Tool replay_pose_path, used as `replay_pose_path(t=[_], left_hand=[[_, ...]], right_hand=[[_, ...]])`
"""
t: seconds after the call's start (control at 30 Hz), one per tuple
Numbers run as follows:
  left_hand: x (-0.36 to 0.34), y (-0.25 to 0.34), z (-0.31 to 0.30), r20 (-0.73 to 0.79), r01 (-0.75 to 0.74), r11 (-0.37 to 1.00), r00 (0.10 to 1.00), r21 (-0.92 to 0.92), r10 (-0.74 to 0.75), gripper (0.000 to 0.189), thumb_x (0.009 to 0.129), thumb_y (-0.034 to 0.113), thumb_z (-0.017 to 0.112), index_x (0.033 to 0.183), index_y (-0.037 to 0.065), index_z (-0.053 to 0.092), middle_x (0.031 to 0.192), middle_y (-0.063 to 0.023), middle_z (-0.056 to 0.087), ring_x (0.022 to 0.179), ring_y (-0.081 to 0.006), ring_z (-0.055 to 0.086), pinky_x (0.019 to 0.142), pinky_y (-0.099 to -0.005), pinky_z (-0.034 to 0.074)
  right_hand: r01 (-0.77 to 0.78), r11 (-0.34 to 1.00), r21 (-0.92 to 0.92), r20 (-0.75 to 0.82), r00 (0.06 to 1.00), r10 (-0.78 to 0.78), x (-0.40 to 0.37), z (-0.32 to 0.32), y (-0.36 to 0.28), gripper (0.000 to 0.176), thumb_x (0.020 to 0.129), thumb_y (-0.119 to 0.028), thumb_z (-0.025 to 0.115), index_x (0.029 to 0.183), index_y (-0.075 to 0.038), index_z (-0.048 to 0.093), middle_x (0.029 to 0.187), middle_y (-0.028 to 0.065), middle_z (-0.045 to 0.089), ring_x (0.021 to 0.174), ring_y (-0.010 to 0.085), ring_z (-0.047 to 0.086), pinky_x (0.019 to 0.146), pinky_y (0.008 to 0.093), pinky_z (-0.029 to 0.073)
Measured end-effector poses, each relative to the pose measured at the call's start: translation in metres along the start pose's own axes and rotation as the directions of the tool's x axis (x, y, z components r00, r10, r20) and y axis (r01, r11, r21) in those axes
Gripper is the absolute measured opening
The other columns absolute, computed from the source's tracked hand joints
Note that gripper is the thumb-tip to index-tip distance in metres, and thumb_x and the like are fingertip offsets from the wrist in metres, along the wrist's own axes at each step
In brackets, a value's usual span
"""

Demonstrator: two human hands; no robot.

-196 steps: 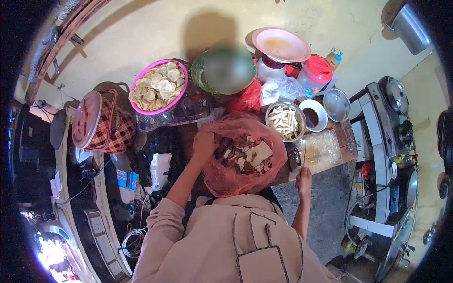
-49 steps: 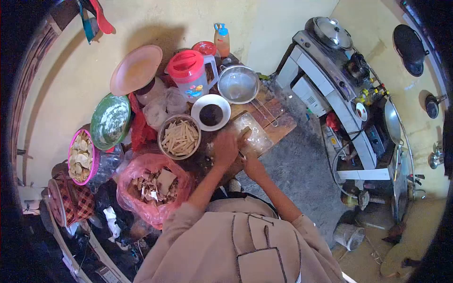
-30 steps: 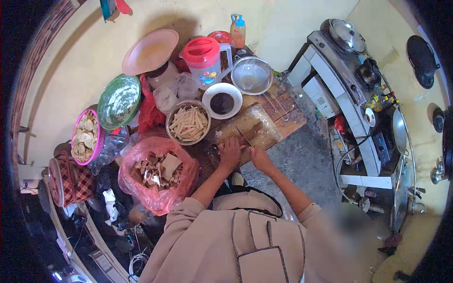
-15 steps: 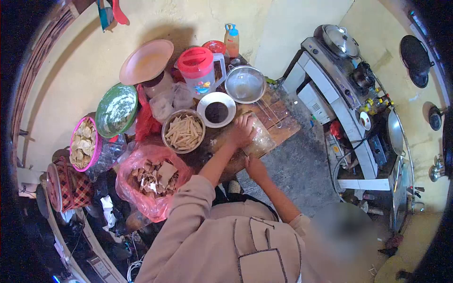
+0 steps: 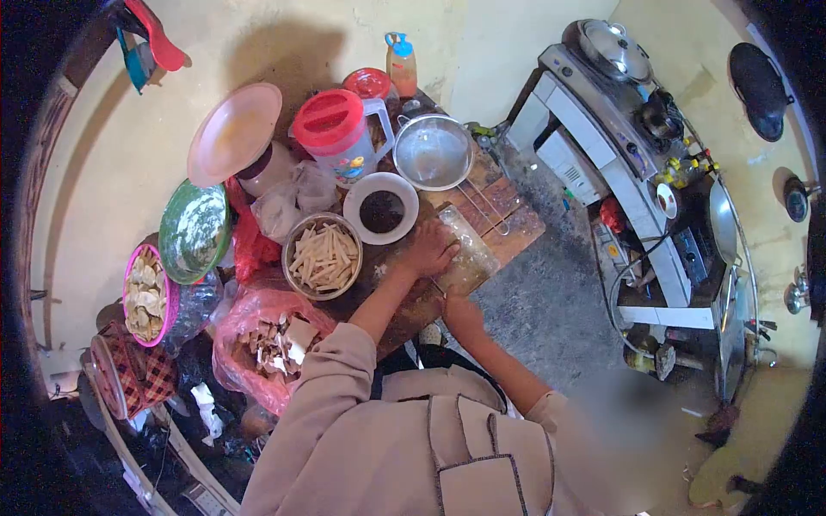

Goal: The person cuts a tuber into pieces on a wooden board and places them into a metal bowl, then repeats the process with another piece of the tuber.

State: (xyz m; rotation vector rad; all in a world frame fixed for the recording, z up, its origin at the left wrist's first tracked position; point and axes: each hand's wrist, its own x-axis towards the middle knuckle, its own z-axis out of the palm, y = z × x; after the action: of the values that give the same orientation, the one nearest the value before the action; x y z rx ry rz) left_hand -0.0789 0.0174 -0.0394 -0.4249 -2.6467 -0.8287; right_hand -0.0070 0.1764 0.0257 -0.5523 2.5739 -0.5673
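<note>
My left hand (image 5: 428, 250) lies palm down on the near end of a pale cutting board (image 5: 476, 255). Whatever is under its fingers is hidden. My right hand (image 5: 461, 312) is curled closed at the table's front edge, just below the board, around what looks like a knife handle. A thin blade (image 5: 440, 289) points up toward my left hand. A metal bowl of pale cut strips (image 5: 323, 255) stands left of my left hand. A white bowl of dark sauce (image 5: 381, 209) is right behind it.
On the wooden table (image 5: 516, 232) are a metal strainer bowl (image 5: 432, 152), a red-lidded pitcher (image 5: 331, 133), a pink plate (image 5: 234, 133), a green plate (image 5: 194, 230), a pink bowl of chips (image 5: 146, 292) and a pink bag of scraps (image 5: 267, 344). A stove (image 5: 637, 129) stands right.
My left hand left the pink bag of scraps and came to the cutting board, shifting about on it. My right hand stays at the table's front edge. The view has swung.
</note>
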Motion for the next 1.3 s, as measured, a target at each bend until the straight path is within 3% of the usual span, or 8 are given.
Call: replay_pose_path(t=[0.3,0.5,0.6,0.7,0.9,1.1,1.2,1.3], left_hand=[[-0.005,-0.003,-0.010,-0.093,-0.026,0.997,0.995,-0.070,0.019,0.029,0.081,0.028,0.047,0.097,0.004,0.046,0.101,-0.0175,0.046,0.096,-0.0371,0.041,0.079,-0.0477,0.032],[-0.007,0.035,-0.070,0.000,0.351,0.871,0.928,-0.345,-0.374,0.030,0.077,0.029,0.054,0.092,0.004,0.049,0.088,-0.0124,0.053,0.089,-0.0318,0.049,0.070,-0.0415,0.040],[-0.042,0.063,-0.103,0.201,0.582,0.813,0.796,0.004,-0.571,0.035,0.075,0.030,0.058,0.097,0.004,0.049,0.094,-0.0143,0.052,0.093,-0.0325,0.048,0.074,-0.0426,0.040],[-0.080,0.078,-0.087,0.024,0.355,0.866,0.921,0.353,-0.388,0.041,0.073,0.031,0.061,0.101,0.003,0.048,0.100,-0.0170,0.050,0.096,-0.0329,0.047,0.079,-0.0421,0.040],[-0.091,0.066,-0.073,0.033,0.625,0.781,0.781,-0.019,-0.624,0.055,0.071,0.036,0.064,0.110,0.002,0.045,0.103,-0.0180,0.049,0.100,-0.0315,0.047,0.086,-0.0390,0.038],[-0.094,0.051,-0.064,0.218,0.577,0.264,0.633,-0.773,-0.743,0.046,0.084,0.040,0.049,0.111,0.004,0.045,0.110,-0.0140,0.052,0.100,-0.0255,0.051,0.087,-0.0369,0.037],[-0.084,0.077,-0.079,0.476,0.146,-0.475,0.520,-0.868,-0.709,0.040,0.088,0.038,0.041,0.111,0.005,0.046,0.108,-0.0111,0.053,0.098,-0.0245,0.052,0.087,-0.0390,0.038],[-0.075,0.102,-0.103,0.382,-0.018,-0.509,0.639,-0.860,-0.668,0.035,0.090,0.034,0.036,0.109,0.007,0.048,0.104,-0.0094,0.054,0.096,-0.0230,0.052,0.085,-0.0400,0.039]], right_hand=[[0.081,0.996,0.032,-0.008,0.997,-0.080,0.001,0.014,0.007,0.035,0.085,-0.034,0.043,0.094,0.000,0.039,0.071,0.0249,0.056,0.066,0.0420,0.056,0.056,0.0496,0.043],[0.192,0.960,0.204,0.079,0.974,-0.212,0.016,0.000,0.034,0.034,0.086,-0.031,0.043,0.091,0.003,0.041,0.087,0.0288,0.053,0.083,0.0443,0.052,0.065,0.0483,0.040],[0.151,0.954,0.260,0.097,0.979,-0.181,0.011,-0.008,0.031,0.031,0.087,-0.030,0.042,0.092,0.001,0.042,0.087,0.0284,0.053,0.082,0.0447,0.051,0.065,0.0477,0.040],[0.109,0.946,0.304,0.030,0.992,-0.124,0.002,-0.005,0.033,0.030,0.088,-0.030,0.041,0.093,0.000,0.042,0.082,0.0268,0.054,0.078,0.0438,0.052,0.064,0.0466,0.040],[0.007,0.909,0.416,-0.009,1.000,-0.004,-0.013,-0.002,0.050,0.037,0.088,-0.036,0.038,0.103,-0.002,0.040,0.082,0.0264,0.055,0.078,0.0452,0.051,0.065,0.0493,0.040],[0.098,0.930,0.355,-0.152,0.987,-0.046,-0.017,0.002,0.052,0.036,0.088,-0.036,0.038,0.103,-0.003,0.040,0.079,0.0282,0.054,0.076,0.0486,0.050,0.063,0.0539,0.039],[0.127,0.928,0.350,-0.174,0.982,-0.068,-0.021,0.003,0.041,0.030,0.088,-0.031,0.040,0.094,-0.002,0.043,0.067,0.0218,0.053,0.067,0.0395,0.054,0.058,0.0468,0.041],[0.144,0.902,0.407,-0.149,0.985,-0.090,-0.039,-0.016,0.005,0.027,0.089,-0.029,0.041,0.087,-0.002,0.045,0.065,0.0212,0.054,0.068,0.0393,0.055,0.056,0.0454,0.041]])
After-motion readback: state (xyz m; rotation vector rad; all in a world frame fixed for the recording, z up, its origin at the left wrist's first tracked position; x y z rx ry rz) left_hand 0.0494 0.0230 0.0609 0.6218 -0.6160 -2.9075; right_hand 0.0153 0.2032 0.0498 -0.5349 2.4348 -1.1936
